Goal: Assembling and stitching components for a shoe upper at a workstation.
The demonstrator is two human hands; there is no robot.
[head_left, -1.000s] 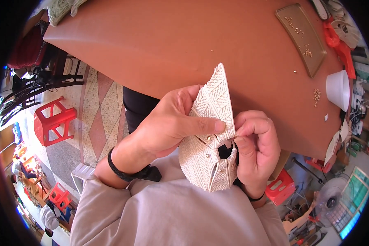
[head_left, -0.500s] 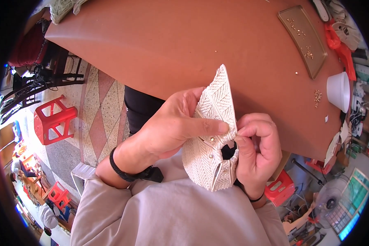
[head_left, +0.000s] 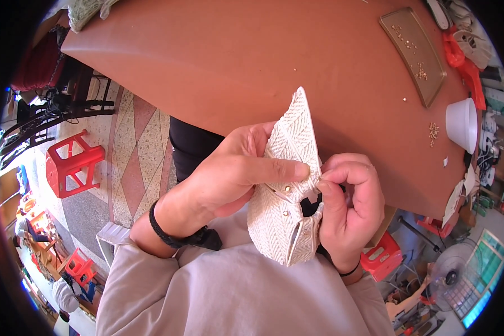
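Note:
A cream woven shoe upper [head_left: 290,137], with a pointed end facing the table and two small gold studs [head_left: 287,189] on it, is held up in front of my body. My left hand [head_left: 238,168] grips it from the left, thumb pressed flat on its front near the edge, the other fingers behind. On the right, my right hand [head_left: 353,196] is closed in a pinch, thumb and index fingertip at the upper's edge beside a dark opening. Whatever sits between those fingertips is too small to make out.
The brown table [head_left: 207,61] spreads ahead. At its right lie a tray [head_left: 414,56] with small gold studs, a loose stud pile [head_left: 433,134] and a white bowl [head_left: 461,126]. A red stool [head_left: 75,163] stands at left; a fan [head_left: 452,277] is at lower right.
The shoe upper has shifted slightly left with my left hand. My right fingertips stay pinched at its edge, moved slightly left too.

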